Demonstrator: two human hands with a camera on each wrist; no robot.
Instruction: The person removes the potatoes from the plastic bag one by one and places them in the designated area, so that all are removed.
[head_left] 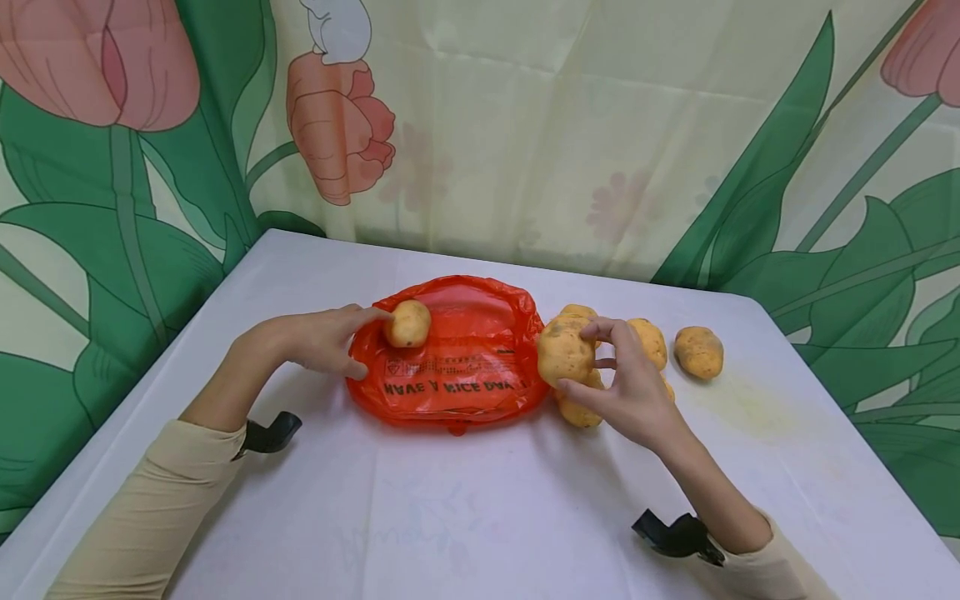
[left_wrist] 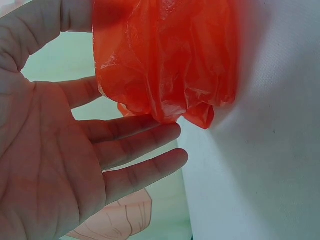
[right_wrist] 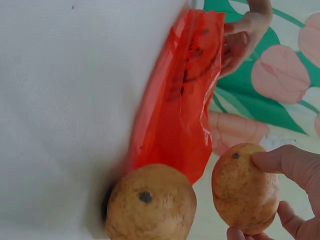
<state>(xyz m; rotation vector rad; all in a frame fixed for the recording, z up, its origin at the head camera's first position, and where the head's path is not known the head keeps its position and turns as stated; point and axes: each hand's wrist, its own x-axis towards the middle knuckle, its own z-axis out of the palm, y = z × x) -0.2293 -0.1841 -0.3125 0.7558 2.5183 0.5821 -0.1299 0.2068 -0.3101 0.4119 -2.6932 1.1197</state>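
Note:
A red plastic bag [head_left: 457, 400] with printed lettering lies spread with its mouth facing up, and one potato [head_left: 407, 323] sits inside by its left rim. My left hand [head_left: 326, 340] touches that left rim, its fingers mostly straight against the plastic [left_wrist: 165, 60]; the thumb and index tips are hidden by the bag in the left wrist view. Between thumb and fingertips my right hand [head_left: 633, 387] pinches another potato [head_left: 564, 348], raised beside the bag's right rim. Below it a potato [right_wrist: 152, 205] with a dark spot stands close to the bag.
Several more potatoes rest on the white table [head_left: 450, 533] to the right of the bag, partly hidden by the right hand; a single potato [head_left: 699, 352] lies farthest right. A flower-printed curtain [head_left: 510, 150] hangs behind the table's far edge.

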